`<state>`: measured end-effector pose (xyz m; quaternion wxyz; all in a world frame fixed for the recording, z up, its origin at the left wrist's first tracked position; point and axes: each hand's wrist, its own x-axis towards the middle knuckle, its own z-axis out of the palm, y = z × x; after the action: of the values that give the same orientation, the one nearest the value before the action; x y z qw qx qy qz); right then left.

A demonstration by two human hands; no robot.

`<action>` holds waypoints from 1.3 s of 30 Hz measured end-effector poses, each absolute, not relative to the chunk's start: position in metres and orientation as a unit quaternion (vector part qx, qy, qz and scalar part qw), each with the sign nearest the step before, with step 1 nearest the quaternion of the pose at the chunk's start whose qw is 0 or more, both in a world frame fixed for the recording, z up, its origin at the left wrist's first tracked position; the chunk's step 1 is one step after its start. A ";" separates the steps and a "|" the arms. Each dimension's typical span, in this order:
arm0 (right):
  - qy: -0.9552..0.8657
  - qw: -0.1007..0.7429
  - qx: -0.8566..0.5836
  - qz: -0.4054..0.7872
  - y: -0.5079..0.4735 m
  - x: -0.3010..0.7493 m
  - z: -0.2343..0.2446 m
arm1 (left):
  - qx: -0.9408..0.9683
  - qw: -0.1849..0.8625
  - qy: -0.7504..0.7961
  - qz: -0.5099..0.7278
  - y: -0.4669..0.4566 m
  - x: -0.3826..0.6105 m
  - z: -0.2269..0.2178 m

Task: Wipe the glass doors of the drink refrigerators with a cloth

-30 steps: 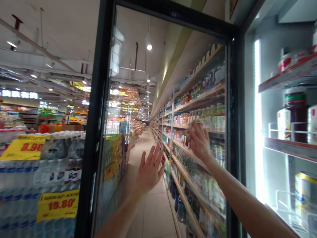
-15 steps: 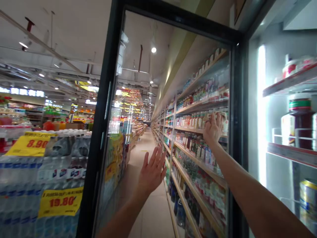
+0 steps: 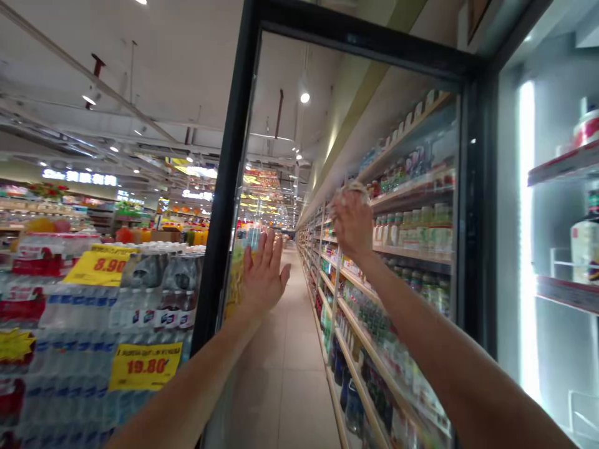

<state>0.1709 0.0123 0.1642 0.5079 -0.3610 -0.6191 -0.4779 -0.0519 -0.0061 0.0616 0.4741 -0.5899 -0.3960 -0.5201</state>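
A glass door point(image 3: 299, 156) with a black frame stands swung out in front of me. My left hand point(image 3: 264, 274) lies flat with spread fingers toward the left part of the pane, and its palm appears to rest on the glass. Higher up and to the right, my right hand point(image 3: 353, 227) presses a pale, crumpled cloth point(image 3: 354, 188) to the pane. Only the cloth's upper edge shows past the fingers, and motion blurs that hand somewhat.
The lit cooler point(image 3: 552, 249) with shelves of drinks is at my right. Through the glass, stocked shelves point(image 3: 402, 231) line an aisle floor point(image 3: 281, 368). Stacked bottle packs point(image 3: 70, 355) with yellow price signs point(image 3: 146, 366) stand left of the door.
My right hand has moved left and up across the pane with the cloth. My left hand has shifted left and up, still open. The view has turned slightly left.
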 end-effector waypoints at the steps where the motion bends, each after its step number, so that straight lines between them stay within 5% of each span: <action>1: -0.665 0.450 -0.308 -0.510 0.010 0.160 0.161 | -0.588 0.480 -0.398 -0.516 -0.006 -0.052 0.061; 4: -0.720 0.365 -0.231 -0.543 0.007 0.153 0.160 | -0.575 0.500 -0.405 -0.505 -0.008 -0.050 0.057; 8: -0.587 0.550 -0.363 -0.470 0.012 0.168 0.184 | -0.568 0.514 -0.407 -0.497 -0.009 -0.046 0.056; 10: -0.565 0.579 -0.371 -0.457 0.014 0.158 0.193 | -0.568 0.512 -0.409 -0.498 -0.008 -0.047 0.057; 14: -0.679 0.464 -0.274 -0.499 0.011 0.113 0.197 | -0.600 0.507 -0.395 -0.477 -0.016 -0.063 0.050; 20: -0.676 0.500 -0.291 -0.457 0.000 0.061 0.208 | -0.617 0.528 -0.368 -0.454 -0.049 -0.119 0.025; 25: -0.801 0.318 -0.139 -0.487 -0.008 0.019 0.111 | -0.602 0.518 -0.382 -0.473 -0.065 -0.139 0.006; 30: -0.836 0.248 0.003 -0.490 -0.001 0.036 -0.015 | -0.620 0.512 -0.400 -0.439 -0.072 -0.148 -0.024; 36: -0.720 0.432 -0.246 -0.485 0.011 0.071 0.006 | -0.648 0.500 -0.407 -0.407 -0.064 -0.144 -0.056; 39: -0.727 0.414 -0.222 -0.501 0.005 0.081 -0.015 | -0.659 0.497 -0.402 -0.398 -0.059 -0.130 -0.065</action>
<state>0.0811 0.0053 -0.0152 0.4136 -0.2224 -0.7273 -0.5006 -0.1303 -0.0587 -0.0651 0.4967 -0.6586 -0.4016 -0.3978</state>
